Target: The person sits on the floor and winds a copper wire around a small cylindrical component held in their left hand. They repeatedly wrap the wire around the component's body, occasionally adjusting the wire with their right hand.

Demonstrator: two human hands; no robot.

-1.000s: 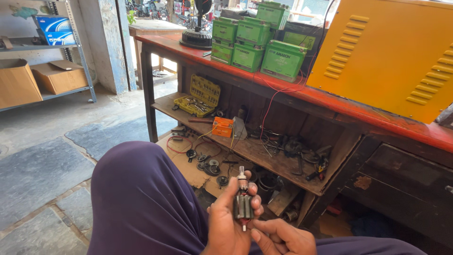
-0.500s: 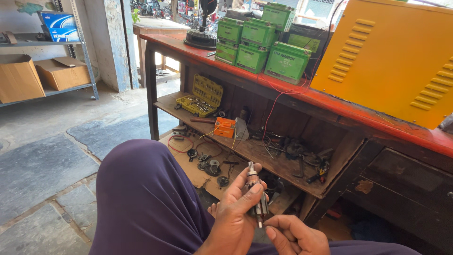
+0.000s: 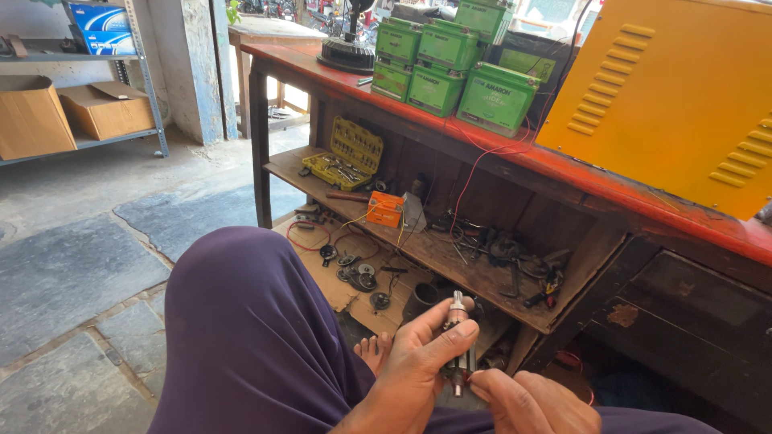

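Observation:
My left hand (image 3: 414, 366) grips a small motor armature (image 3: 458, 333), a dark metal cylinder with a silver shaft end pointing up. The thumb and fingers wrap around its body. My right hand (image 3: 527, 400) sits just below and to the right, with its fingertips touching the lower shaft end of the armature. Both hands rest above my knee, which is covered in purple cloth (image 3: 249, 329). My bare toes (image 3: 371, 350) show under the left hand.
A wooden bench with a red top (image 3: 515, 157) stands ahead, carrying green batteries (image 3: 450, 56) and a yellow metal case (image 3: 675, 88). Its lower shelf (image 3: 418, 241) holds a yellow socket set (image 3: 342, 157), an orange meter (image 3: 384, 209), wires and parts. Cardboard boxes (image 3: 64, 116) sit at the far left.
The armature has tilted and shifted slightly right in my left hand. My right hand has come up to touch its lower end.

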